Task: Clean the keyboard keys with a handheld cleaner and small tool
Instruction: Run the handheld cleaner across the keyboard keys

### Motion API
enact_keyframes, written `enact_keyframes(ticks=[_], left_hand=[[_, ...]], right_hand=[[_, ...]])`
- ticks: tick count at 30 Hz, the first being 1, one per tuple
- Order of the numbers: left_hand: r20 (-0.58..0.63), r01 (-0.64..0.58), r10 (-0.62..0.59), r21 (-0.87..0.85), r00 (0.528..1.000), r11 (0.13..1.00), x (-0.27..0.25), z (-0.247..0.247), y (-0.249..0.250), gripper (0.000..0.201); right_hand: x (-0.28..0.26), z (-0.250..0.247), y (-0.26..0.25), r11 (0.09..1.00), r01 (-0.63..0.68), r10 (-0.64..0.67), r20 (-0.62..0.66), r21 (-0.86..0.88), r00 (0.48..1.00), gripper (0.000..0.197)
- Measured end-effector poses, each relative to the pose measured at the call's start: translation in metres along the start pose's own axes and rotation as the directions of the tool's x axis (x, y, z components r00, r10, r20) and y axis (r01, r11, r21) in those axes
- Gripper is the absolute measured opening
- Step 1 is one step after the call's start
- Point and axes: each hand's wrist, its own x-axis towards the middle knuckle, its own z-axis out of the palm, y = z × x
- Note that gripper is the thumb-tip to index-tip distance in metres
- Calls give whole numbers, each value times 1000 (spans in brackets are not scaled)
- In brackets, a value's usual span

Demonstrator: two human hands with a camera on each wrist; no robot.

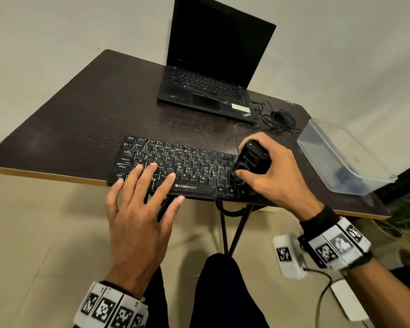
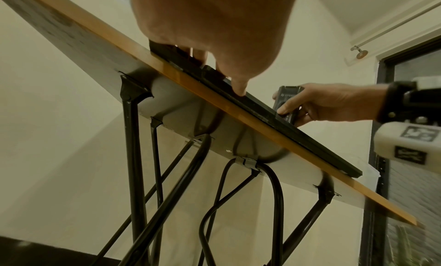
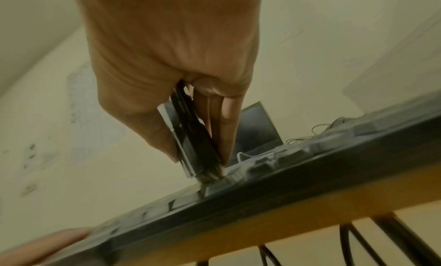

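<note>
Two hands [image 1: 137, 209] [image 1: 277, 176], one keyboard [image 1: 187, 169], one cleaner [image 1: 252, 159].

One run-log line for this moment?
right hand: holds cleaner on keyboard right end | left hand: flat, steadying keyboard

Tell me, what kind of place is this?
Probably a plain room at home or in a small office: a folding table against a bare wall, with an open laptop, a wired mouse and a black keyboard being cleaned.
</note>
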Motion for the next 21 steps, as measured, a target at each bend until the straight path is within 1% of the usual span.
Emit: enact_keyframes(ticks=[1,2,5,6,10,11,13,14,15,18,19,21], left_hand=[[1,4,-4,-1,1000,1000,0,0,0,47],[1,3,-3,0,1000,1000,1,0,0,46],[5,-5,5,4,1000,1000,1,0,0,46],[1,-5,5,-1,1000,1000,0,-1,0,46],[4,10,-10,-2,1000,1000,1,0,0,45],[6,10,-10,1,1000,1000,2,0,0,45],[8,6,-6,-5,1000,1000,2,0,0,45],[6,2,-2,-7,1000,1000,1,0,0,45],[7,0,0,-7,1000,1000,1,-1,0,45],[15,7,-7,-4,1000,1000,1,-1,0,45],[18,8,-8,-1,1000,1000,1,0,0,45],[21,1,-1,3,1000,1000,0,-1,0,45]], right_hand=[[-3,2,-3,1000,27,-27,28,7,999,46],[-2,2,-2,1000,24,-24,25,0,999,46],[10,-2,8,996,-78,75,-66,-47,995,47],[12,-4,10,995,-87,83,-72,-56,994,47],[4,0,3,1000,16,-16,22,-9,1000,47],[6,0,5,1000,1,-1,13,-23,1000,47],[14,-3,11,995,-80,77,-51,-61,996,48],[16,-5,14,993,-101,96,-73,-68,993,48],[17,-6,14,994,-91,87,-67,-58,994,48],[8,-2,6,1000,19,-19,48,-1,999,47],[8,-1,6,1000,23,-22,58,-4,998,46],[14,-4,10,999,-36,36,0,-20,999,46]])
